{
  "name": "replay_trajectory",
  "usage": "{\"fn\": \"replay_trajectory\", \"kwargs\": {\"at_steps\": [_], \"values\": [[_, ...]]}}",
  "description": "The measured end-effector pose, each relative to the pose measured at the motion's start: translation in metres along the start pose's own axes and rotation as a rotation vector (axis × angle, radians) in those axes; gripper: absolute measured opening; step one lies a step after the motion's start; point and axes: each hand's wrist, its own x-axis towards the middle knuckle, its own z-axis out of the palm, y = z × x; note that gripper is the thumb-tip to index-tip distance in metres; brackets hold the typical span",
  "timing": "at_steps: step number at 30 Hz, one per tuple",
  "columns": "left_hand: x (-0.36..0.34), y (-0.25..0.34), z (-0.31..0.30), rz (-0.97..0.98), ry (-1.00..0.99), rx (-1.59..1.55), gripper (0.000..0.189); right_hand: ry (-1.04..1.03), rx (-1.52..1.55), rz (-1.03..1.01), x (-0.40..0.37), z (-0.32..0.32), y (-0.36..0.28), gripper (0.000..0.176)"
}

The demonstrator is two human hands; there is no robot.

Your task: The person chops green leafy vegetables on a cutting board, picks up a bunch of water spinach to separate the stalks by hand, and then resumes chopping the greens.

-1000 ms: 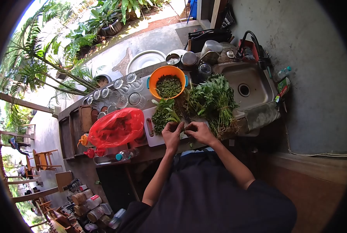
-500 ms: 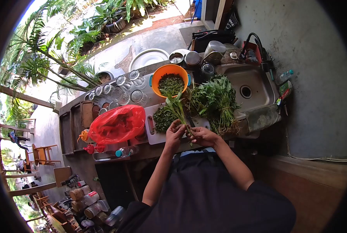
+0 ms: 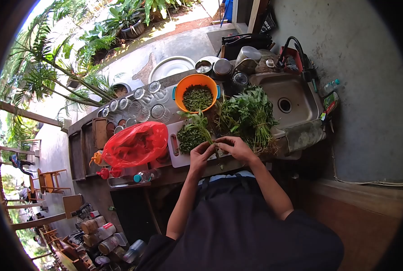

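Note:
A leafy green stem (image 3: 202, 127), which looks like water spinach, is pinched between both hands over the counter's front edge. My left hand (image 3: 202, 155) closes on it from the left, and my right hand (image 3: 236, 149) grips it with thumb and fingers. Its leaves point away from me; the lower end hangs below the fingers. Beneath lies a white cutting board (image 3: 178, 160) with a heap of chopped greens (image 3: 190, 138). A large bundle of the same greens (image 3: 252, 113) rests right of the board. An orange basin (image 3: 180, 96) behind holds more cut greens.
Left of the board sits a red plastic bag (image 3: 136, 145), with a turquoise-capped bottle (image 3: 143, 176) in front. Upturned glasses (image 3: 158, 113) stand behind the bag. A steel sink (image 3: 296, 92) with a black faucet (image 3: 296, 43) is at the right, a cloth (image 3: 304, 136) over its edge.
My right hand has moved up along the stem, its fingers now close to my left fingertips. The leafy end has dipped slightly toward the chopped heap.

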Motion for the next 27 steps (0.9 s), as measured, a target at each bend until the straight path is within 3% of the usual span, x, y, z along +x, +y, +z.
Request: {"fn": "replay_trajectory", "kwargs": {"at_steps": [2, 8, 14, 20, 27], "values": [[-0.001, 0.0, 0.0, 0.003, -0.012, 0.033, 0.029, 0.044, 0.193, 0.159, 0.003, 0.002, -0.011, 0.033], [-0.005, -0.001, 0.001, 0.026, -0.019, 0.086, 0.031, 0.098, 0.097, 0.072, 0.011, 0.012, -0.002, 0.03], [-0.004, -0.002, -0.003, -0.025, 0.074, 0.028, 0.03, 0.142, 0.017, 0.117, 0.01, 0.015, 0.0, 0.022], [-0.001, -0.013, -0.004, 0.021, 0.145, -0.061, 0.032, -0.004, 0.122, 0.133, 0.002, 0.0, 0.015, 0.021], [-0.003, 0.001, -0.005, -0.028, 0.136, -0.002, 0.03, 0.109, 0.199, 0.166, 0.003, -0.015, 0.007, 0.02]]}}
